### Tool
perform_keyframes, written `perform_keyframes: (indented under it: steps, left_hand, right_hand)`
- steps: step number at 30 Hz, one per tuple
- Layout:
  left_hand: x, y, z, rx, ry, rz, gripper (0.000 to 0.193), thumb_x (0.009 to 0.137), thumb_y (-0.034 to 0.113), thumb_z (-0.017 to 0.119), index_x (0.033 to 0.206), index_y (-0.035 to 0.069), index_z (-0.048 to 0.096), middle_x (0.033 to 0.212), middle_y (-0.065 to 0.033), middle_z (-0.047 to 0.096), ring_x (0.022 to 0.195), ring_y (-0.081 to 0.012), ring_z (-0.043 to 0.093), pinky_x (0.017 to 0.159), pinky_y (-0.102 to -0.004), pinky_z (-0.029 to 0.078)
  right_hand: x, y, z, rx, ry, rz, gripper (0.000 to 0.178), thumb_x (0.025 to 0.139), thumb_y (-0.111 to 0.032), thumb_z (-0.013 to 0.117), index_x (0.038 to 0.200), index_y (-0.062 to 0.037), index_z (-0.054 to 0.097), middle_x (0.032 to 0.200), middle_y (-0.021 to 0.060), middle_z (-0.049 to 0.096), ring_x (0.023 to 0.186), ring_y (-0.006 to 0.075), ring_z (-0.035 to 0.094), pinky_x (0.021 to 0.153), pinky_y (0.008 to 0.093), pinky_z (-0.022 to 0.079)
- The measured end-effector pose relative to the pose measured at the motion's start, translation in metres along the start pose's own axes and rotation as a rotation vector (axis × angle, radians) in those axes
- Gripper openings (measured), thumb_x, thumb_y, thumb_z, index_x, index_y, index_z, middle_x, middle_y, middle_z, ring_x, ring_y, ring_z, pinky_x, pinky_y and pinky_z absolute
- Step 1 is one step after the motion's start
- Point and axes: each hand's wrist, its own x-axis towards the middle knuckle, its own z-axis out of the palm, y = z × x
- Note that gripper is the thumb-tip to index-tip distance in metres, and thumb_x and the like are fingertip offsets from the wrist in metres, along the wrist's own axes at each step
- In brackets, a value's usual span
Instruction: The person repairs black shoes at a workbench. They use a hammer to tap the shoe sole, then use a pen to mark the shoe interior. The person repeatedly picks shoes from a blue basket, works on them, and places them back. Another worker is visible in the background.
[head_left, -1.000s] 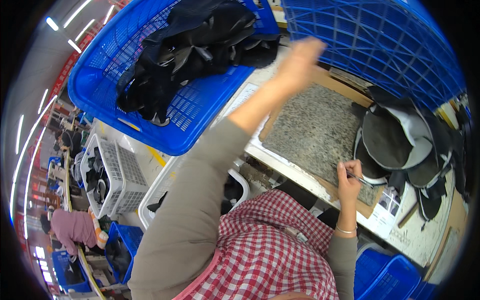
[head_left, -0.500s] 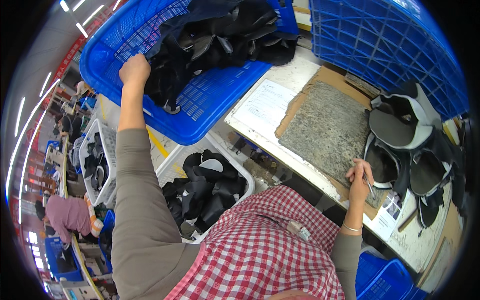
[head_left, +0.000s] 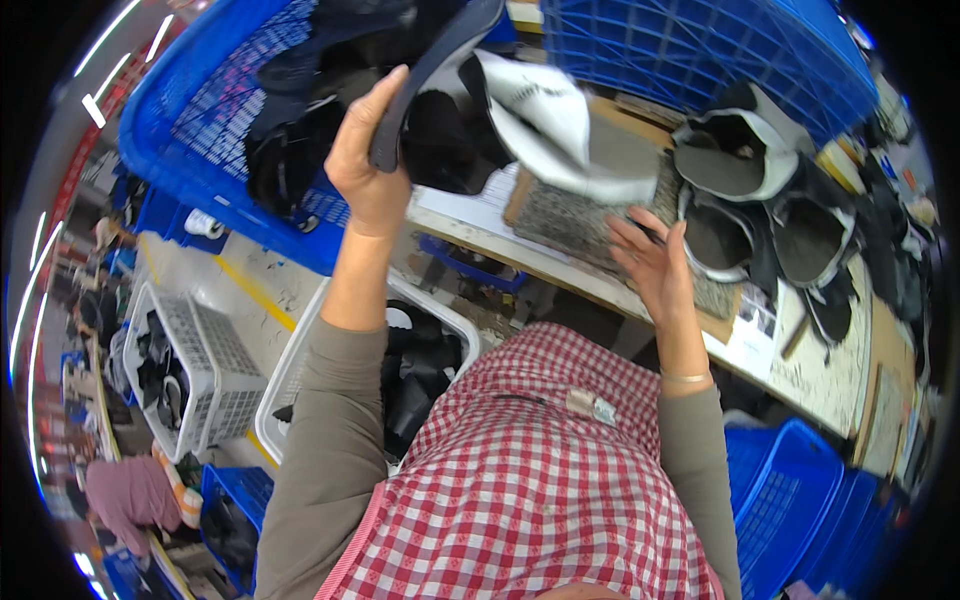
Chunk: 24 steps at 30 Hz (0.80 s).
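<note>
My left hand [head_left: 372,165] is raised over the near side of the blue basket, its thumb and fingers closed on a shoe upper [head_left: 545,125]. That upper has a dark outside and a white lining, and its far part is blurred by motion. Below its white end, over the bench, is my right hand [head_left: 655,265], fingers partly spread. A thin dark piece of a slim tool shows between its thumb and fingers; the rest is hidden. Under both lies a rough grey slab [head_left: 575,222] on brown board. Several dark uppers with pale edges, one of them a larger upper [head_left: 740,150], stand beside it.
A blue basket [head_left: 185,190] of dark uppers rests at the far left. Another blue crate [head_left: 690,60] stands on edge behind the white bench [head_left: 825,385]. White crates [head_left: 265,405] with black pieces are on the floor. A person [head_left: 130,500] bends at the far left.
My left hand has come from the blue basket toward the bench and now holds a shoe upper. My right hand has lifted and its fingers have spread. The view has shifted.
</note>
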Motion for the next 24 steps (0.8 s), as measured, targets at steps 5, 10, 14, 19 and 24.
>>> perform_keyframes:
  steps: [5, 10, 14, 19, 24]
  left_hand:
    - [-0.011, 0.032, 0.031, -0.198, -0.193, 0.162, 0.034, 0.084, -0.002, 0.071, 0.118, -0.004, 0.072, 0.107, -0.0174, 0.076, 0.098, -0.0295, 0.075, 0.089, -0.0344, 0.058]
    - [0.005, -0.023, 0.049, -0.151, -0.102, 0.475, 0.036, 0.084, 0.008, 0.073, 0.12, 0.002, 0.072, 0.114, -0.0167, 0.074, 0.107, -0.0347, 0.071, 0.092, -0.0407, 0.057]
    - [0.031, -0.046, 0.087, 0.561, -0.347, 0.298, 0.056, 0.091, 0.015, 0.072, 0.144, 0.012, 0.057, 0.133, -0.0181, 0.065, 0.122, -0.0308, 0.062, 0.098, -0.0397, 0.053]
    - [0.013, 0.077, 0.04, -0.759, -0.415, -0.389, 0.03, 0.093, 0.014, 0.068, 0.12, -0.001, 0.072, 0.115, -0.0143, 0.072, 0.105, -0.0222, 0.07, 0.092, -0.0319, 0.055]
    - [-0.025, 0.167, -0.002, -1.777, -0.365, -0.511, 0.026, 0.093, 0.013, 0.068, 0.115, -0.001, 0.071, 0.109, -0.0138, 0.071, 0.1, -0.0222, 0.069, 0.088, -0.0322, 0.055]
  right_hand:
    - [-0.007, -0.045, 0.001, 0.531, -0.04, 0.213, 0.093, 0.101, -0.071, 0.039, 0.147, 0.0091, 0.043, 0.135, 0.03, 0.061, 0.123, 0.0375, 0.064, 0.107, 0.0478, 0.052]
    - [-0.002, -0.07, -0.002, 0.033, 0.101, 0.011, 0.043, 0.092, -0.004, 0.074, 0.129, 0.0076, 0.056, 0.12, 0.0176, 0.071, 0.109, 0.0188, 0.069, 0.098, 0.0333, 0.056]
    - [0.049, -0.05, -0.021, 0.039, 0.194, -0.37, 0.034, 0.091, 0.0, 0.074, 0.119, 0.0071, 0.058, 0.11, 0.013, 0.074, 0.101, 0.0161, 0.069, 0.091, 0.0307, 0.055]
    - [0.063, 0.026, -0.068, -0.918, 0.677, -0.3, 0.031, 0.09, -0.011, 0.077, 0.115, 0.0008, 0.063, 0.084, 0.0005, 0.062, 0.077, 0.0096, 0.056, 0.073, 0.0258, 0.049]
    - [0.06, 0.053, -0.1, -0.76, 0.567, -0.416, 0.031, 0.09, -0.015, 0.078, 0.112, 0.0022, 0.065, 0.078, -0.0016, 0.059, 0.071, 0.0075, 0.049, 0.068, 0.0253, 0.046]
